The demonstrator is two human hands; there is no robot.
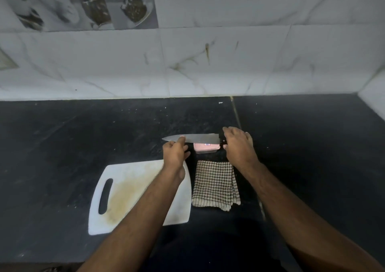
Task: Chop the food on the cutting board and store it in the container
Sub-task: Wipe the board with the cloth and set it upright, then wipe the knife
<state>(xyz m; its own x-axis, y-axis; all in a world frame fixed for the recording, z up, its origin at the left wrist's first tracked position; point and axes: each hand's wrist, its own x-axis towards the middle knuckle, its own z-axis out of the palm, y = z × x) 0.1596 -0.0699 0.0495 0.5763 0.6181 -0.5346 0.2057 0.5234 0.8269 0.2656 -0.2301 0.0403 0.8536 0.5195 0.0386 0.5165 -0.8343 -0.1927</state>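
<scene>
On the dark stone worktop [62,142] the right hand [239,144] curls around the black handle of a long steel-bladed kitchen knife [193,138], holding it level with the blade pointing left. The left hand [175,153] pinches the blade close to its tip, thumb and fingers closed on the flat of the steel. The knife hangs directly over a small pink lidded plastic container [206,147], which sits on the worktop just behind a folded brown-and-white checked cloth [214,184]. The white plastic cutting board [125,192] with its slot handle lies to the left of the cloth; the part of it that shows carries only a yellowish stain, and no food is visible on it, though the left forearm hides a strip of the board. Whether the container holds anything cannot be told, since its top is largely covered by the blade.

Judging from the bare board, the chopping looks finished or not yet begun, and the step in hand seems to be tending the knife above the container, perhaps wiping bits off the blade into it. The next move likely calls for sliding the left fingers along the flat, well away from the cutting edge, while the right hand keeps the knife steady.
</scene>
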